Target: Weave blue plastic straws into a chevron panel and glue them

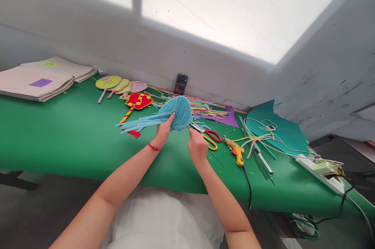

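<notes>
My left hand (164, 129) grips a light-blue fan (180, 110) made of pipe cleaners, thumb on top. Its round head points right, and loose blue pipe-cleaner ends stick out to the left. My right hand (197, 145) is closed in a pinch by the lower right edge of the fan. A thin dark wire (216, 159) runs out behind this fist, and a short tip shows in front of its fingers. Just beyond the right hand lie scissors (212, 139) with red and yellow handles, partly covered by it.
A yellow glue gun (236, 152), wires (260, 163) and a white power strip (319, 174) with cables lie right. Loose pipe cleaners (205, 106) are heaped at the back. A red fan (139, 101), yellow fans (108, 82) and open books (43, 81) lie left on the green table (73, 135).
</notes>
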A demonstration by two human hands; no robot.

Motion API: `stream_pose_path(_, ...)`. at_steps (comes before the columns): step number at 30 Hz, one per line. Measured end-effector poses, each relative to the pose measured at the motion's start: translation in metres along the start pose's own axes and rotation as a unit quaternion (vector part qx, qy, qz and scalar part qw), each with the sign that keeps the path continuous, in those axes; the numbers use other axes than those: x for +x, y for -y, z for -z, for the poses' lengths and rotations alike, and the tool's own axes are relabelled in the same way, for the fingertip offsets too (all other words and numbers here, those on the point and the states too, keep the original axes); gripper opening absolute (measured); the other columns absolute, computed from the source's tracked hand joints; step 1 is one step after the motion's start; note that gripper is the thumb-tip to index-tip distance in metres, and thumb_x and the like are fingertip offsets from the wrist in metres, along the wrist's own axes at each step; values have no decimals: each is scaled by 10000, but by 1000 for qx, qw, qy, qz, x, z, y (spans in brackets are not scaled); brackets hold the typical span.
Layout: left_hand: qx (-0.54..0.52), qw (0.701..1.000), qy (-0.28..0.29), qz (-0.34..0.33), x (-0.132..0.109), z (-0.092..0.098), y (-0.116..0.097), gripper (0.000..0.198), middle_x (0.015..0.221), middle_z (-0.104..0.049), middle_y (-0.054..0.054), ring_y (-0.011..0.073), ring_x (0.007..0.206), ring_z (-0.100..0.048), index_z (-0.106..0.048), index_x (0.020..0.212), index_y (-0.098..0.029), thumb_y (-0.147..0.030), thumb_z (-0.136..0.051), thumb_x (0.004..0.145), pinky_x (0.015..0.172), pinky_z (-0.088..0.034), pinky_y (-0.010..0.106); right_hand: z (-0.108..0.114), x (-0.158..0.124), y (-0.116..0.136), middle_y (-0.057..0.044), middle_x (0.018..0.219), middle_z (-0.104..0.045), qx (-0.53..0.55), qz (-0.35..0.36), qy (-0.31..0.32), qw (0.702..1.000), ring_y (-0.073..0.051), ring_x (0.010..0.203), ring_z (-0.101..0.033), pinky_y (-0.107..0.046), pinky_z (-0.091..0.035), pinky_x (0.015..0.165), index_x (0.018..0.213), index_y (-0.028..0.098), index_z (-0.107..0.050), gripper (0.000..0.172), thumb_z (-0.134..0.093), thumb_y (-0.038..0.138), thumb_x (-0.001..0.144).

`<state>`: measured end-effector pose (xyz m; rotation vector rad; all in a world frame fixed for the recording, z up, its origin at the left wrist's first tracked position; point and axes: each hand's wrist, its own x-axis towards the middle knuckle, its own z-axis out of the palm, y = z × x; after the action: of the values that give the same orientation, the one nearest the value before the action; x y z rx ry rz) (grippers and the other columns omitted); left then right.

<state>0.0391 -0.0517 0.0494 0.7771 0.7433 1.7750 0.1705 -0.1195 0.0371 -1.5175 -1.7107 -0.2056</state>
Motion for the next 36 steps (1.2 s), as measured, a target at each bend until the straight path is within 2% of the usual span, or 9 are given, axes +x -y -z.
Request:
stream_pose_path(4,43,998,37,-32,3,4,-9,526,1231,-620,51,226,1274,-458,-599,1199,-219,-354,-738,711,1124,-289,397,6,12,4,-48,729,-660,59,-41,22,997,-152,601,-538,-258,-325,570,897,188,-631,292,-368,310,937)
stream_pose_path(9,19,967,254,10,7,9,-15,587,1356,-516,101,300,1263,-459,-565,1251,-236,-506,-668,740,1028,-395,451,37,38,1,-4,683,-607,240,-107,-13,965,-110,536,-434,-243,-329,545,831,193,-572,272,-456,430,895)
stream_pose_path(11,17,955,294,26,8,9,-13,661,1415,-452,95,321,1251,-470,-508,1307,-277,-495,-701,714,982,-430,437,50,46,-1,13,658,-573,353,-132,-10,926,-86,480,-372,-231,-283,472,829,195,-560,290,-521,481,851)
stream_pose_path(15,28,938,344,40,7,7,-9,705,1440,-421,107,337,1254,-467,-419,1378,-298,-479,-678,748,954,-437,412,61,53,-2,62,581,-487,545,-201,47,812,-30,362,-202,-217,-134,375,803,202,-532,330,-639,509,752)
stream_pose_path(18,22,943,329,34,8,8,-9,680,1425,-436,134,336,1248,-474,-426,1376,-263,-483,-650,773,939,-443,411,56,52,0,75,556,-474,599,-233,108,758,-7,333,-178,-206,-110,359,771,189,-536,330,-701,464,693)
stream_pose_path(21,16,956,288,44,12,11,-8,666,1414,-447,148,326,1235,-488,-447,1358,-236,-490,-644,775,960,-427,423,48,49,4,78,541,-476,613,-245,156,735,0,325,-177,-196,-104,348,759,177,-542,327,-717,441,676)
stream_pose_path(27,-17,972,223,76,17,14,-9,621,1425,-441,119,294,1254,-476,-484,1305,-244,-496,-654,764,995,-411,415,46,42,15,103,511,-341,643,-262,281,663,-13,352,-112,-168,-113,332,753,179,-502,231,-650,355,769)
stream_pose_path(30,-33,972,219,79,18,14,-10,576,1415,-455,107,277,1253,-480,-496,1288,-259,-492,-637,780,1007,-406,417,43,41,14,109,520,-235,671,-294,300,611,-38,376,-41,-153,-107,315,750,191,-467,115,-545,218,832)
stream_pose_path(36,-34,976,175,123,22,16,-4,572,1357,-501,92,243,1218,-505,-533,1228,-260,-441,-712,716,967,-431,373,24,34,4,108,531,-171,710,-342,336,516,-60,387,-2,-129,-117,297,754,196,-436,143,-425,107,866)
